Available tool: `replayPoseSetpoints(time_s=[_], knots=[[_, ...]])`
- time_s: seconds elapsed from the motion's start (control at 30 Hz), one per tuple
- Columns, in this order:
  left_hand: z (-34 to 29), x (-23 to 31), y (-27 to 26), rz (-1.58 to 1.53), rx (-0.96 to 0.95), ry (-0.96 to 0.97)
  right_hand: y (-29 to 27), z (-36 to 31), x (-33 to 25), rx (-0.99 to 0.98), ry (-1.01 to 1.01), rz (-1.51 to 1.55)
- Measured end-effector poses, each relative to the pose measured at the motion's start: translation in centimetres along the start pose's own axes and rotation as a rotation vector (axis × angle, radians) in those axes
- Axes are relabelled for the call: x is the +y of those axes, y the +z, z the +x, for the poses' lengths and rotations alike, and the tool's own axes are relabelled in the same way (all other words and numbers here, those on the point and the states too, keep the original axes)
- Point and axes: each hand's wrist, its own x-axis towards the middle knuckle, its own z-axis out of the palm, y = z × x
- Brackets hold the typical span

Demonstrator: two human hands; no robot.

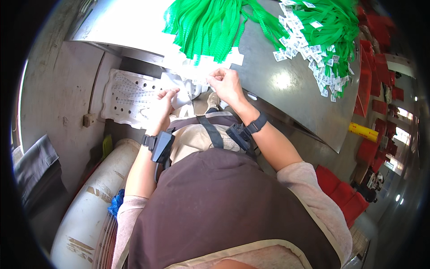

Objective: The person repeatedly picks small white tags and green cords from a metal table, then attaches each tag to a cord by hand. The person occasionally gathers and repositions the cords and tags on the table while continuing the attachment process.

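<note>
Green mesh net sleeves (206,29) lie bunched on the metal table, their ends toward me tagged with white labels (235,57). Just off the table's near edge, my left hand (163,105) is closed on a white label strip (181,96). My right hand (227,85) is to its right, thumb and forefinger pinched together beside the tagged ends. Glare washes out that spot, so whatever is between those fingertips cannot be made out. More of the printed strip (130,92) trails over a white perforated plastic crate (112,101) below the table.
A second heap of green net sleeves (333,27) with many labels rests on the right of the metal table (291,83). Left of me stands a large white roll (85,210) near a wall. Red crates (342,193) and a yellow cylinder (363,132) are to the right.
</note>
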Motion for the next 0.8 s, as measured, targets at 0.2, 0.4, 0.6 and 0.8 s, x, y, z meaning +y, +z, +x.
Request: replayPoseSetpoints(time_s=[0.2,0.4,0.6,0.8], knots=[[0.6,-1.5,1.9,-0.009,0.012,-0.008,1.2,3.0,0.1,-0.026,0.036,-0.078],[-1.1,-0.2,3.0,0.007,0.022,0.032,1.3,3.4,1.8,0.021,-0.083,-0.237],[-2.7,0.8,2.0,-0.039,-0.144,0.224,-11.0,2.2,-0.8,0.04,-0.248,-0.106],[-3.7,3.1,1.6,-0.332,-0.2,0.121,-14.8,0.6,-6.2,0.508,-0.5,-0.788]])
